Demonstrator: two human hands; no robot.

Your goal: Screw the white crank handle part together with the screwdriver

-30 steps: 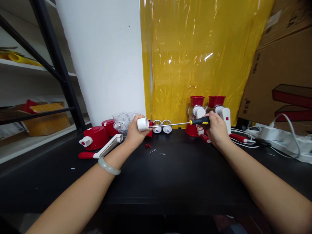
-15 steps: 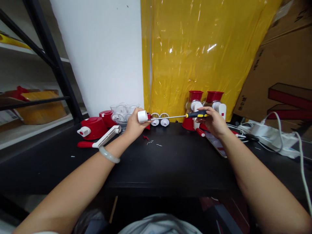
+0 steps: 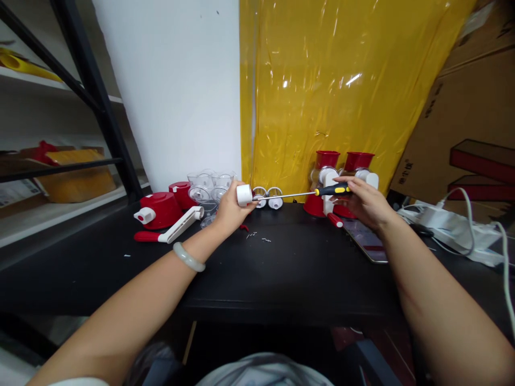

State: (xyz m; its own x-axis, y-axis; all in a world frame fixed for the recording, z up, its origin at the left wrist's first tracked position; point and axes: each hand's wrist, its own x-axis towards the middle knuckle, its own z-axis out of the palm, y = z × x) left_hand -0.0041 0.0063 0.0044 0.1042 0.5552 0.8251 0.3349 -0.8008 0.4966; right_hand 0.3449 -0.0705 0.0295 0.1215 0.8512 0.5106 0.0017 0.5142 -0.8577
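Black tabletop (image 3: 289, 273), white cap (image 3: 243, 195) more side-on

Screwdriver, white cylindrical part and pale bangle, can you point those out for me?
Screwdriver (image 3: 331, 190): head view, on its black-and-yellow handle.
White cylindrical part (image 3: 243, 195): head view, on its outer side.
Pale bangle (image 3: 188, 258): head view, on the visible band.

Hidden: tip of screwdriver (image 3: 332, 190), at rim of white cylinder (image 3: 243, 195); depth of entry, if any, not determinable. Covered by left hand (image 3: 232, 208): rear of white cylinder, part of clear containers (image 3: 200, 192). Covered by right hand (image 3: 367, 201): far end of screwdriver handle, part of right-hand grinder (image 3: 359, 161). Masked by right forearm (image 3: 434, 284): one side of tablet (image 3: 368, 242). Too small to identify: metallic pieces (image 3: 251, 235). Cut off by right edge: cardboard box (image 3: 475, 118), small print illegible. Cut off by left edge: shelf unit (image 3: 90, 80).
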